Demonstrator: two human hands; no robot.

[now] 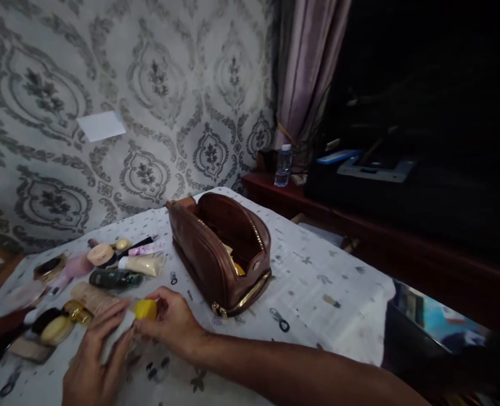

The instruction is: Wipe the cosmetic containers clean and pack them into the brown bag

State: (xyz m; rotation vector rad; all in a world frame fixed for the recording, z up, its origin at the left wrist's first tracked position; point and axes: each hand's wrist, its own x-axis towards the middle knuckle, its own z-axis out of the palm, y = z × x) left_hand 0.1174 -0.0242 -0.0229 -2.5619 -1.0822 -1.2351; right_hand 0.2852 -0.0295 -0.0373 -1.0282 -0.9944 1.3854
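Between the thumb and fingers of my right hand is a small yellow cap-like piece. My left hand is closed around a whitish, blurred container that meets the yellow piece; I cannot tell whether the two are joined. Just beyond my hands stands a brown leather toiletry bag, its zipped top open and something yellow inside. A beige tube and a gold-capped bottle lie beside my left hand.
Cosmetics spread over the left of the patterned tablecloth: a dark green bottle, a cream tube, a round compact and several others. A water bottle stands on the dark red furniture behind. The patterned wall borders the table.
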